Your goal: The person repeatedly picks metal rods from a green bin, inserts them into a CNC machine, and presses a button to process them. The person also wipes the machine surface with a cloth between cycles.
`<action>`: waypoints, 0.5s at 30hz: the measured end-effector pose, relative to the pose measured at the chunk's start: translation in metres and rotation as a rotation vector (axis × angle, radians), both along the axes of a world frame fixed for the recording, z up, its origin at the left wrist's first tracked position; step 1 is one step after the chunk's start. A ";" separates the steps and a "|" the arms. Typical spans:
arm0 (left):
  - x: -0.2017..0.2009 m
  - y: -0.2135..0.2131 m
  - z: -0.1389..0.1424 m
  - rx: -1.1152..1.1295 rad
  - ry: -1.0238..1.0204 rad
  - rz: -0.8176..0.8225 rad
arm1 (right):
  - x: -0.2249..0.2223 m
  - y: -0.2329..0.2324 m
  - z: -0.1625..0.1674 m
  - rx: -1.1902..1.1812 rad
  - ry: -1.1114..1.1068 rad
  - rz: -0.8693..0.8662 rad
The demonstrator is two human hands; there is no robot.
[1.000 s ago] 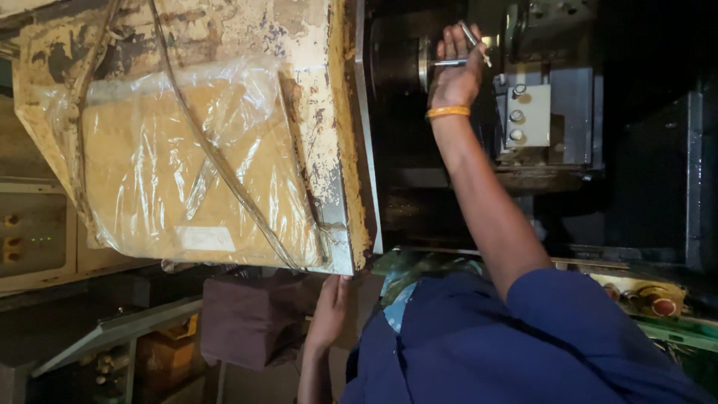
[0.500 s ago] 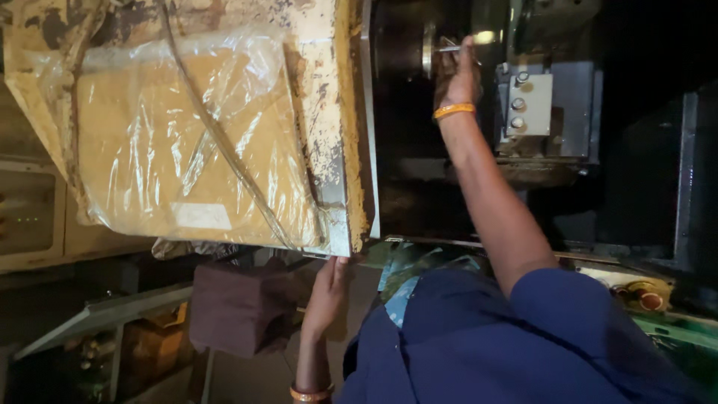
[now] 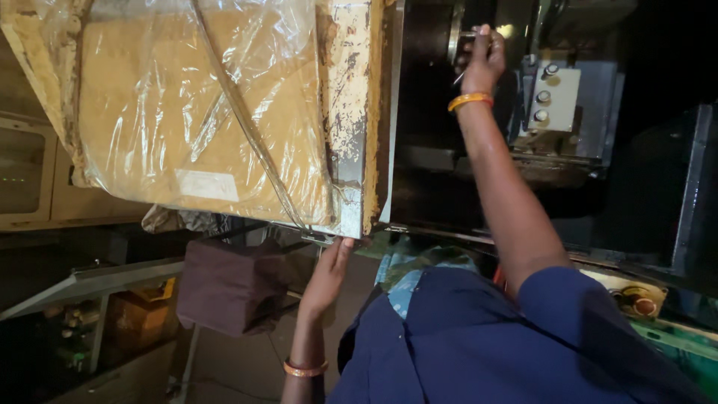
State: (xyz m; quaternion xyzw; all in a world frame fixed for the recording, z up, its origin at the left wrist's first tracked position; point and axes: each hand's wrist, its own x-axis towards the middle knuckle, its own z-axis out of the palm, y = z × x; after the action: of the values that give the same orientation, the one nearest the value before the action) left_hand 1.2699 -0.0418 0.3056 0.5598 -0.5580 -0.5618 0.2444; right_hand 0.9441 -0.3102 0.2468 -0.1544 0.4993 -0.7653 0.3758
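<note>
A person in a dark blue shirt reaches the right hand (image 3: 482,60), fingers closed around a thin metal rod (image 3: 465,69), up into a dark machine (image 3: 553,105), apparently adjusting it, while the left hand (image 3: 327,277) rests open-fingered against the underside of a plastic-wrapped yellow panel (image 3: 202,112); seating the rod likely needs a careful push.

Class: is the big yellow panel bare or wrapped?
Wrapped: clear plastic sheeting covers the yellow panel, wrinkled and shiny, with a cord across it.
</note>
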 end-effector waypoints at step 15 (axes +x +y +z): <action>0.091 -0.011 -0.110 -0.109 -0.558 0.439 | -0.051 -0.013 -0.043 -0.113 0.154 0.195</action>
State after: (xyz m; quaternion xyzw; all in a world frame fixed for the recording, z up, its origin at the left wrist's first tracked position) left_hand 1.3610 -0.0523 0.1953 0.7841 -0.4989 -0.2910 0.2271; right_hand 0.8931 -0.3233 0.2042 -0.2814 0.4651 -0.7380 0.3997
